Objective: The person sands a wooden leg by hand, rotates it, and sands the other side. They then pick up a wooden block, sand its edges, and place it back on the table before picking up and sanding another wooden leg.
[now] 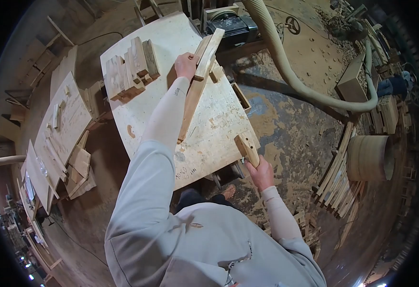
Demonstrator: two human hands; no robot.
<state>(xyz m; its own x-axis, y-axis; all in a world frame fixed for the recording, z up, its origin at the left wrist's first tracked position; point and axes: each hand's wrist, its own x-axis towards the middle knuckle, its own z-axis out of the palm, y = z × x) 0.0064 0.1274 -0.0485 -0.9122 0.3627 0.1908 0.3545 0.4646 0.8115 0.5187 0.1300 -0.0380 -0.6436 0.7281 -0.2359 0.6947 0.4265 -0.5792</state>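
My left hand [185,65] reaches to the far part of the pale worktable [137,115]. Its fingers are closed at the edge of a wooden piece [202,49], which lies against a lighter wooden strip [210,53]. Under these runs a long, darker wooden board [192,107], slanting across the tabletop. Near the table's right front corner, my right hand [261,173] grips a short wooden block [248,149] with a dark spot on its side. My right palm and some fingertips are hidden from view.
Several stacked wooden blocks [132,67] sit at the table's left. A motor [231,29] stands beyond the far edge, and a thick ribbed hose [286,71] curves along the right. Long strips [338,174] lie on the floor near a drum [369,158]. More boards [63,119] are at left.
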